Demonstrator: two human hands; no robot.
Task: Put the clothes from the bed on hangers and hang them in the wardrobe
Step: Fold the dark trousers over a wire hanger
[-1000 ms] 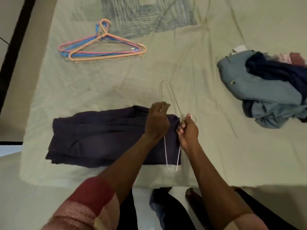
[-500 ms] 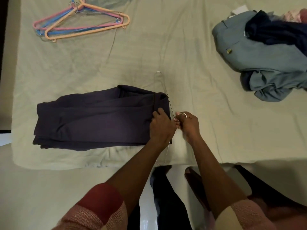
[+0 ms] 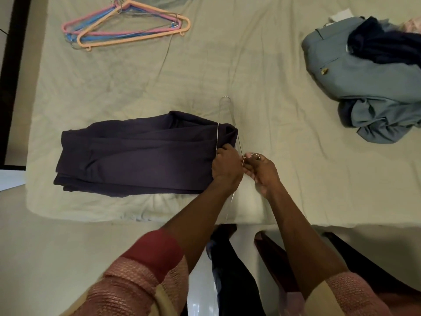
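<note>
Thin wire hanger [image 3: 228,115], bright metal, narrow loop shape: long axis runs away from me, rounded end pointing to far side of bed [image 3: 227,65]. Folded dark purple trousers [image 3: 136,156], soft matte cloth, long axis L-R, rt end threaded through hanger. My left hand [image 3: 225,166] grips cloth w/ wire; right hand [image 3: 259,167] pinches hook, just beside.

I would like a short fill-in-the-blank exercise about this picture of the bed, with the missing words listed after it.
1. The folded dark garment lies on the ____.
2. Both hands hold a thin hanger made of ____.
3. The heap of blue-grey clothes lies to the ____ of the dark garment.
4. The plastic hangers lie at the ____ left of the picture.

Missing words: bed; metal wire; right; upper
</note>
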